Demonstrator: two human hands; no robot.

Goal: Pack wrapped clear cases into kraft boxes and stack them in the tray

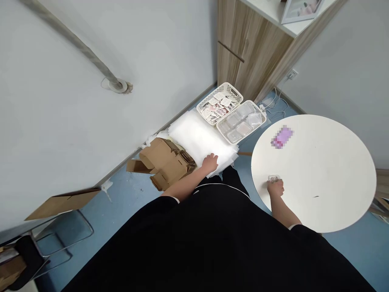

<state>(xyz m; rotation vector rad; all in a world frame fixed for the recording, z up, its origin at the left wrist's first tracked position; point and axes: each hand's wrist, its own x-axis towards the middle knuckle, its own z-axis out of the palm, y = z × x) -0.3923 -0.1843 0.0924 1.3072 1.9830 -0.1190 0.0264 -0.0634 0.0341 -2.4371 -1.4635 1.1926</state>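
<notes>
My right hand [275,188] is at the near left edge of a round white table [322,178]. Its fingers close around a small clear plastic box [274,178], whose contents are too small to make out. Over a stack of thin white sheets or bags [197,136], my left hand [210,163] hangs low near the close edge. Its fingers look slightly spread and nothing shows in them; whether they touch the top sheet I cannot tell. Folded brown cardboard boxes [165,160] lie just left of that stack.
Beyond the sheets are a basket [208,99] of small printed packets and another basket [232,142] of clear plastic boxes. A blurred purple object [282,137] lies on the table. Cables [278,103] run by the wooden cabinet [252,44]. A metal-framed chair [63,243] is at left.
</notes>
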